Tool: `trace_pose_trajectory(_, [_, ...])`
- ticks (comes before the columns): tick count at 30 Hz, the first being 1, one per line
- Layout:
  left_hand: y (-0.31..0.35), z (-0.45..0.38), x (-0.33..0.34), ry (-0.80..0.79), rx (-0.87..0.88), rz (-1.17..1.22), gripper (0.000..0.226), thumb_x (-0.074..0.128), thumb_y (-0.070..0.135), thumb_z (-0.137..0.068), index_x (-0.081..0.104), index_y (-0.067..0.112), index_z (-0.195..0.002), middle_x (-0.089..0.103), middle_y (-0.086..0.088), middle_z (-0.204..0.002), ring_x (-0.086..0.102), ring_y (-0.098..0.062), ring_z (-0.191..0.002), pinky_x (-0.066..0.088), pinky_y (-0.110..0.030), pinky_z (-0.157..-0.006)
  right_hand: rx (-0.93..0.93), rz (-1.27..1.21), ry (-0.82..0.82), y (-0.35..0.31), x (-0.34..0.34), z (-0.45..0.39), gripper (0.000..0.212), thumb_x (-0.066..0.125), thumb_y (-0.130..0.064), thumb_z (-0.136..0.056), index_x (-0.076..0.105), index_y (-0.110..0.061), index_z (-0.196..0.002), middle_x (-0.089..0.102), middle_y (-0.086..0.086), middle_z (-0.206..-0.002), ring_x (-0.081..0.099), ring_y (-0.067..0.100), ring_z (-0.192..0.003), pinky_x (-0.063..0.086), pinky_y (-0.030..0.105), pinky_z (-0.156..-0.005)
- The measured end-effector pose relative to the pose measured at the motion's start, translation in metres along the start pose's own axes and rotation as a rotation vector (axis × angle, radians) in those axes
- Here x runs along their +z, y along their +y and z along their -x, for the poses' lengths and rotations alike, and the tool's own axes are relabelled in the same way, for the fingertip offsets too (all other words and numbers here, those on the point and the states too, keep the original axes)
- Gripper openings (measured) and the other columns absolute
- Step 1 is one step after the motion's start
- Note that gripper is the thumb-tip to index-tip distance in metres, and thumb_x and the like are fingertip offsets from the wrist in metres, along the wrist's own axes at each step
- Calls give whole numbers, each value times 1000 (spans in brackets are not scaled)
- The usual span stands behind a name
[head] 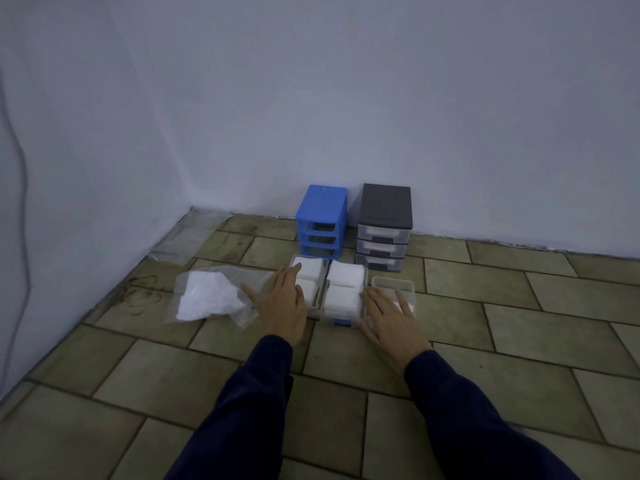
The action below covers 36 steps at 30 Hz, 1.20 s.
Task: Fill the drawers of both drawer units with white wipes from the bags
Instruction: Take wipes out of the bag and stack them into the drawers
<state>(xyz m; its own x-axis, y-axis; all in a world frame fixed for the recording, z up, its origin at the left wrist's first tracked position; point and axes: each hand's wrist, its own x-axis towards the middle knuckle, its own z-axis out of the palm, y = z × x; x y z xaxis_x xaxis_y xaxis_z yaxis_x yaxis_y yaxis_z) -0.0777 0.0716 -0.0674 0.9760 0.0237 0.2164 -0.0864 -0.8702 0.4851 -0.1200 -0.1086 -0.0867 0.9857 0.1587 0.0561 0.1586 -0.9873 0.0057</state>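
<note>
Standing against the wall, centre-right of frame: blue drawer unit (321, 221), all three slots seen empty, and just to its right a dark-topped drawer unit (383, 226) w/ three clear drawers in place.

Item 1: clear drawer (309, 284), lower centre, set on the tiled floor (194, 375) in front of the blue unit; white wipes (310, 268) seen inside, two stacks front to back.

Item 2: second clear drawer (344, 294), touching or just beside item 1 on its right; wipes stacked above the rim. A blue handle shows at its near end.

Item 3: third clear drawer (394, 287), right of item 2; only a little white is seen in it, partly hidden by fingers.

Item 4: clear plastic bag (214, 294), centre-left, lying on the floor, a bundle of white wipes inside, mouth toward the drawers.

Item 5: flat clear bags (188, 237), near the wall corner, upper left of the floor area; contents not made out.

Left hand (282, 299): fingers straight & spread, laid flat over the left edge of item 1; nothing gripped.

Right hand (391, 318): fingers straight & spread, tips at the near end of item 3, thumb by item 2; nothing gripped. Whether it touches cannot be told.

Dark blue sleeves (467, 410) on both arms.
</note>
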Motion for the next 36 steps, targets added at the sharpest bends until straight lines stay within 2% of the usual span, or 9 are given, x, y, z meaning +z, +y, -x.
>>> trace_pose_trajectory(1, [-7, -1, -4, 6, -8, 5, 41, 33, 10, -98, 39, 22, -137, 39, 2, -145, 27, -13, -137, -24, -52, -106, -11, -64, 46, -8, -3, -1, 43, 37, -35, -96, 67, -9, -111, 66, 8, -116, 65, 19, -105, 47, 43, -93])
trace_pose_trajectory(3, [-22, -6, -10, 36, -28, 28, 37, 37, 7, -96, 45, 18, -130, 42, 0, -141, 30, -15, -135, -21, -53, -107, -89, -183, 77, -26, -8, -9, 36, 49, -21, -94, 52, -10, -129, 53, 6, -133, 53, 22, -120, 38, 35, -103])
trace_pose_trajectory(9, [-82, -27, -36, 153, -203, 49, 39, 45, 4, -90, 47, 8, -129, 35, -12, -144, 22, -26, -139, -1, -50, -115, -115, -425, -17, -85, -8, -33, 32, 38, -10, -97, 49, -13, -127, 52, 5, -127, 53, 22, -110, 44, 30, -90])
trace_pose_trajectory(13, [-119, -41, -50, 104, -302, 53, 39, 46, 14, -95, 43, 7, -133, 36, -16, -142, 29, -30, -132, 21, -45, -112, -105, -592, -37, -119, -7, -54, 34, 41, -6, -96, 52, -10, -127, 55, 8, -125, 53, 23, -112, 41, 27, -95])
trace_pose_trajectory(18, [-152, -54, -64, 0, -411, 102, 48, 46, 27, -97, 35, 1, -135, 38, -21, -138, 34, -33, -127, 28, -40, -106, 33, -721, -13, -148, -6, -79, 33, 42, -1, -95, 54, -4, -126, 57, 13, -126, 53, 24, -117, 37, 22, -98])
trace_pose_trajectory(23, [-179, -67, -64, -143, -469, 360, 64, 60, 24, -91, 27, -2, -140, 40, -21, -140, 42, -33, -125, 37, -38, -100, 148, -845, -23, -167, 4, -97, 27, 48, -2, -93, 60, -2, -118, 63, 13, -117, 58, 24, -109, 36, 11, -83])
trace_pose_trajectory(27, [-188, -72, -62, -148, -468, 452, 53, 64, 6, -86, 40, -2, -133, 55, -20, -124, 54, -31, -112, 42, -33, -91, 156, -930, -10, -173, 5, -102, 28, 52, 0, -92, 62, -5, -118, 64, 12, -117, 60, 22, -109, 41, 7, -84])
trace_pose_trajectory(30, [-194, -77, -62, -187, -399, 549, 42, 56, -4, -87, 48, 4, -128, 55, -14, -117, 54, -24, -102, 43, -29, -85, 171, -954, -8, -180, 2, -107, 30, 54, -1, -91, 59, -2, -120, 61, 14, -120, 58, 26, -112, 44, 19, -91])
trace_pose_trajectory(36, [-194, -80, -60, -260, -222, 774, 36, 50, -13, -85, 53, 11, -112, 55, -1, -95, 51, -10, -77, 47, -11, -59, 183, -972, -119, -193, -2, -120, 43, 54, -4, -91, 45, 1, -133, 51, 19, -130, 50, 32, -119, 47, 24, -92])
